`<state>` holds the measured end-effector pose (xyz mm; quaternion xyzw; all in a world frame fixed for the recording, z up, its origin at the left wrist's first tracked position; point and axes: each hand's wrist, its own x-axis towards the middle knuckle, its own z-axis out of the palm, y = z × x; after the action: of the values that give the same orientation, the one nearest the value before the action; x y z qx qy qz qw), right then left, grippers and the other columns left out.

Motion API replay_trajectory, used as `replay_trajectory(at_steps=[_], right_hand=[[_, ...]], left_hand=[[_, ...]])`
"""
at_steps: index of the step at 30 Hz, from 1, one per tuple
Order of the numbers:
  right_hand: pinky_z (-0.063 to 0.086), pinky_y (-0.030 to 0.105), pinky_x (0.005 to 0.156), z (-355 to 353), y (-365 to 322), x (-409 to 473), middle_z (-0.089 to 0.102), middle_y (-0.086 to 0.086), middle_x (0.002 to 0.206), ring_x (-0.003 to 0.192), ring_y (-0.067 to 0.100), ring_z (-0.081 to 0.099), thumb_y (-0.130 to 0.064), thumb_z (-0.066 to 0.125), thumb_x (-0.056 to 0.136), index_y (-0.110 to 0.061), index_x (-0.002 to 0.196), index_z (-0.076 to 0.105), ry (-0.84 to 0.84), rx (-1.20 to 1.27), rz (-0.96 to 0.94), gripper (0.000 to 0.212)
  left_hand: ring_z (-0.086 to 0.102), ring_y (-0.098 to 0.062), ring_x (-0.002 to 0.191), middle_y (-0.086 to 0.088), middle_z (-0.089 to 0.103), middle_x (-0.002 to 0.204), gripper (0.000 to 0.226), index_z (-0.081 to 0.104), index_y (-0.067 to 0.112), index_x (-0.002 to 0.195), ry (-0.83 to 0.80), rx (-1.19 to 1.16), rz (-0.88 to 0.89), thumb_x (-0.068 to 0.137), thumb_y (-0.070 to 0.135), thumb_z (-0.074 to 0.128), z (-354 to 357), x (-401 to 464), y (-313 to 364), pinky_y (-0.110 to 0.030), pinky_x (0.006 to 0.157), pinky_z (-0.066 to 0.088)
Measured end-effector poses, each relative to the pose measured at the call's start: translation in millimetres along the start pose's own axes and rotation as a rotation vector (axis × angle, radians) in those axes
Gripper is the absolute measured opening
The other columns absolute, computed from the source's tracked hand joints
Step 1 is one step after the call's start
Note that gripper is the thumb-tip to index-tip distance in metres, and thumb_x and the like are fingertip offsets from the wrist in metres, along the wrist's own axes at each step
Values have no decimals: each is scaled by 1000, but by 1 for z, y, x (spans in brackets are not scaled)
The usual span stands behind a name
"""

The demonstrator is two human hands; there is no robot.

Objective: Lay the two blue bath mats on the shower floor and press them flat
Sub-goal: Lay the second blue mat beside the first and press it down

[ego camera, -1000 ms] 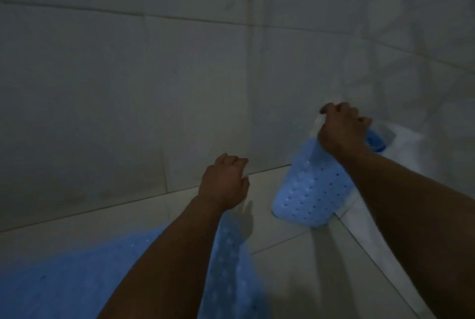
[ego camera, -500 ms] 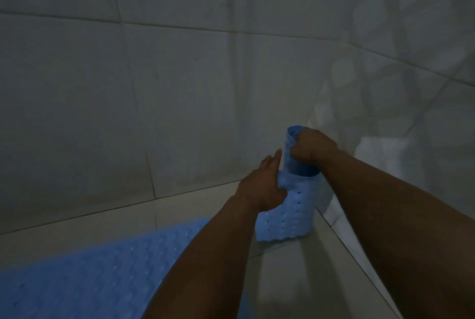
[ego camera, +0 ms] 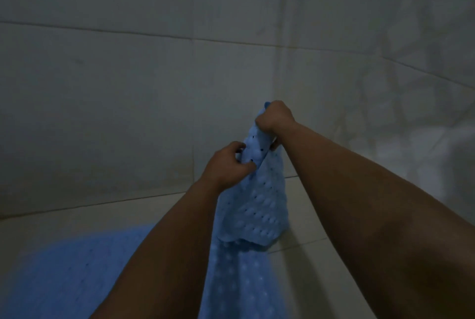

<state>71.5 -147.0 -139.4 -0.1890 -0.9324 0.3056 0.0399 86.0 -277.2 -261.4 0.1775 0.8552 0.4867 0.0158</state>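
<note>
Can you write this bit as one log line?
left hand: grips hanging mat | right hand: grips its top | other mat: on floor

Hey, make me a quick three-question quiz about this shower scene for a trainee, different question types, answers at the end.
1. True or false: the first mat already lies on the shower floor.
2. Which hands grip the hanging second mat? A) left hand only B) right hand only C) both
3. Fill in: the second mat's lower edge hangs near the ____ of the tiled walls.

Key
1. True
2. C: left hand and right hand
3. corner
</note>
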Motion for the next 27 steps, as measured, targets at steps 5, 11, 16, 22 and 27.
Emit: replay_trajectory(at_steps=[5, 11, 16, 22, 27], right_hand=[[44, 27, 80, 21, -49, -29, 59, 12, 101, 97, 23, 48, -14, 53, 102, 3, 132, 55, -134, -135, 52, 34], [38, 39, 93, 65, -54, -25, 59, 1, 101, 104, 27, 57, -36, 56, 100, -9, 102, 59, -88, -318, -211, 28], [64, 36, 62, 71, -61, -34, 56, 23, 121, 84, 33, 64, -5, 54, 99, 5, 122, 62, -330, 608, 124, 26], [63, 33, 76, 73, -56, -39, 65, 21, 97, 83, 28, 73, 10, 55, 95, 12, 112, 62, -408, 704, 162, 19], [61, 33, 55, 79, -34, -27, 73, 20, 92, 72, 28, 74, -7, 78, 82, 2, 105, 68, -210, 267, -50, 27]], left_hand=[[62, -14, 104, 6, 62, 124, 65, 53, 19, 139, 46, 31, 46, 83, 39, 80, -34, -25, -20, -29, 81, 47], [64, -28, 98, -5, 56, 118, 56, 60, 25, 127, 268, 293, -89, 83, 58, 70, -46, -33, -40, -40, 77, 54], [67, -29, 99, -8, 65, 116, 57, 42, 25, 139, 376, 45, -114, 88, 44, 59, -34, -38, -44, -40, 79, 55], [65, -14, 102, 6, 60, 124, 75, 47, 37, 131, 427, -202, -170, 71, 80, 63, -34, -43, -49, -41, 83, 58], [64, -24, 88, 0, 67, 98, 16, 60, 21, 105, 412, -1, -230, 94, 32, 58, -46, -35, -49, -32, 69, 45]])
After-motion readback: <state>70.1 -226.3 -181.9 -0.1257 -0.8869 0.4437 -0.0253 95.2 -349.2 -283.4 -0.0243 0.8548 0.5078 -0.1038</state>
